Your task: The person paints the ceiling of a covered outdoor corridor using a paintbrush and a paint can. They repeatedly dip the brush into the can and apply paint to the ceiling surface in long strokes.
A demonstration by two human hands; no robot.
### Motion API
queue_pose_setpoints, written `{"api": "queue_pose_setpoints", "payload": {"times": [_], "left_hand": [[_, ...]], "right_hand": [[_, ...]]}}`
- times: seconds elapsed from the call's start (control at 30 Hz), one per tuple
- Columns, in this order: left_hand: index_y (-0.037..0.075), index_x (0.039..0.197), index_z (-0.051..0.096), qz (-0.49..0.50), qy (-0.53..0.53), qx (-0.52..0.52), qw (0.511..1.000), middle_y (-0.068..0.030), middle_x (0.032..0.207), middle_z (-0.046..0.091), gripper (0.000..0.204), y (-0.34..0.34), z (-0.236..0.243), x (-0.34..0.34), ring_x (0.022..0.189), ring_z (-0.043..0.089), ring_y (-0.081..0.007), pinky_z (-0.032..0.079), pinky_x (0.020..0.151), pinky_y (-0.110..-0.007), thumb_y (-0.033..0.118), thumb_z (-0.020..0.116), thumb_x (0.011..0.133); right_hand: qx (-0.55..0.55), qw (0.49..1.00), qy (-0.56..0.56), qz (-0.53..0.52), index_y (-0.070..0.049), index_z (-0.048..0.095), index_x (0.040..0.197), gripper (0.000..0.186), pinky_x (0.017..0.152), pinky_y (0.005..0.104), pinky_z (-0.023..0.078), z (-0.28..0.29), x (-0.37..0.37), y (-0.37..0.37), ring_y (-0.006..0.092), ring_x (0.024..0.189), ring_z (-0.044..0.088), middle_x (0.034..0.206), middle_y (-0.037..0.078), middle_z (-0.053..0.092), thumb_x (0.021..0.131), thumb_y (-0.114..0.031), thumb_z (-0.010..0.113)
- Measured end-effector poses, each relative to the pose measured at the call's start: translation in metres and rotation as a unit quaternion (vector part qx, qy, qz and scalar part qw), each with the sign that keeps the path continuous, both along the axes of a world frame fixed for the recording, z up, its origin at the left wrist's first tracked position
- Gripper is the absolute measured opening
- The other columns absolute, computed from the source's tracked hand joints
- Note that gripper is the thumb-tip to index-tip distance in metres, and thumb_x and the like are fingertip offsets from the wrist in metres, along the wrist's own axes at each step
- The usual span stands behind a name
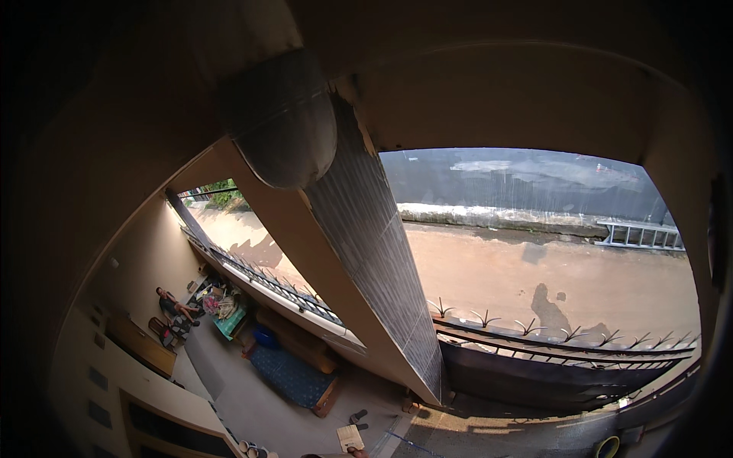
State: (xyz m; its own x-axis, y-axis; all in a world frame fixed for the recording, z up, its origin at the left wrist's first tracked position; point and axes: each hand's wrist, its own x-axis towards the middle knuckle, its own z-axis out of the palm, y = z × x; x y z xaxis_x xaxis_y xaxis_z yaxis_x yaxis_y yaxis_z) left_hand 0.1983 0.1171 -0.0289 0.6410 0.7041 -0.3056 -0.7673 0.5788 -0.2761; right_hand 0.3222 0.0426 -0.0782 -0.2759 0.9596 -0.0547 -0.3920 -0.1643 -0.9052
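Neither of my hands can be made out in the head view. At the bottom edge a small brown shape [356, 452] shows beside a light square board [350, 437]; I cannot tell what it is. A tall pillar clad in grey ribbed tiles [374, 252] slants across the middle. Near its top, close to me, hangs a rounded grey form [286, 137], too dark to name.
Below left, a blue-covered bench [290, 374] stands by a low wall. A seated person [174, 307] is beside a heaped table [221, 305]. Dark sandals [358, 418] lie on the floor. A spiked metal gate [550, 374] borders a road; a ladder [641, 235] lies across it.
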Motion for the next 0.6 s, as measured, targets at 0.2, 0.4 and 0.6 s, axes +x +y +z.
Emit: {"api": "queue_pose_setpoints", "payload": {"times": [0.2,0.4,0.6], "left_hand": [[0.013,0.139,0.051,-0.017,0.017,0.01,1.0,-0.0079,0.138,0.053,0.058,0.004,0.012,0.0,0.129,0.048,-0.0283,0.05,0.091,-0.05,0.037,0.068,0.089],[0.013,0.14,0.051,-0.023,0.017,0.012,1.0,-0.0081,0.139,0.054,0.059,0.012,0.012,-0.001,0.13,0.048,-0.0284,0.05,0.091,-0.05,0.038,0.068,0.089],[0.013,0.14,0.051,-0.034,0.001,0.025,0.999,-0.0084,0.14,0.054,0.06,0.012,0.008,0.001,0.131,0.048,-0.0285,0.05,0.091,-0.05,0.04,0.068,0.089]], "right_hand": [[0.022,0.999,-0.047,-0.008,-0.017,0.039,0.154,0.051,0.085,0.0393,0.055,0.004,0.003,-0.005,0.0288,0.099,0.069,0.147,0.011,0.053,0.106,-0.031,0.05],[0.03,0.997,-0.066,-0.02,-0.017,0.04,0.153,0.051,0.085,0.0406,0.055,0.0,0.002,-0.003,0.0313,0.099,0.069,0.146,0.013,0.054,0.105,-0.031,0.05],[0.091,0.989,-0.099,-0.055,-0.016,0.041,0.152,0.051,0.085,0.042,0.054,-0.029,0.002,-0.011,0.0337,0.098,0.069,0.145,0.015,0.054,0.105,-0.032,0.051]]}}
